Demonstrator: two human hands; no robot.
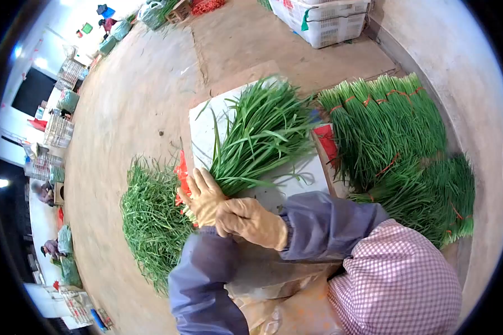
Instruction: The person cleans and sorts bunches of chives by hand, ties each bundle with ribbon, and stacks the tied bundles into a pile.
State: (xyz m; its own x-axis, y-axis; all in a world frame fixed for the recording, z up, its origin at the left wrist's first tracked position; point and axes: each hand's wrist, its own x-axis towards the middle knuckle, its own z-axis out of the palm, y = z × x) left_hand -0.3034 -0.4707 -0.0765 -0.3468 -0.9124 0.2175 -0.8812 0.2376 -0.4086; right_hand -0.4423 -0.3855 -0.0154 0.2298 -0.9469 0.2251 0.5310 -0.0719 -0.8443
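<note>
A loose bunch of long green chives [262, 134] lies across a white board [204, 134], leaves pointing away. My left hand [205, 195], in a yellowish glove, has its fingers stretched out beside the pale stem ends of the bunch, palm down. Crossing over at the left wrist is my right hand [248, 220], gloved too, with fingers curled. Whatever its fingers may be gripping is hidden. Red ties [181, 170] hang at the board's left edge, next to my left hand.
Chives bundled with red bands [385, 123] are stacked on the right along the wall. On the left is a heap of loose greens [151, 218]. White crates [332, 28] stand at the back right. Other people [50, 248] sit far off at the left.
</note>
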